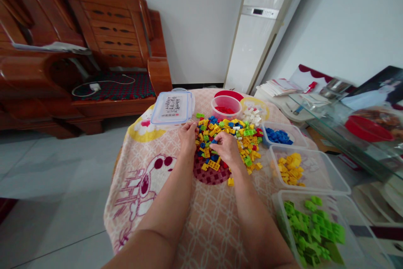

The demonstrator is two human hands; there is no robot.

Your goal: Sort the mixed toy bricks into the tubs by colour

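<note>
A pile of small mixed-colour bricks (pixel 234 134) lies on a pink patterned cloth (pixel 151 168) that covers the table. My left hand (pixel 188 135) rests at the pile's left edge with its fingers curled down onto the bricks. My right hand (pixel 227 148) lies on the pile's middle, its fingertips pinched at a small blue brick (pixel 214 142). To the right stand clear tubs, one with blue bricks (pixel 278 136), one with yellow bricks (pixel 291 167) and one with green bricks (pixel 311 229). A round tub with red bricks (pixel 226 106) stands behind the pile, with loose white bricks (pixel 253 116) beside it.
A clear lid with blue clips (pixel 172 107) lies at the table's far left. A wooden sofa (pixel 94 50) stands behind on the left, a tall white air conditioner (pixel 261 30) at the back, and a glass table (pixel 355 130) with clutter on the right.
</note>
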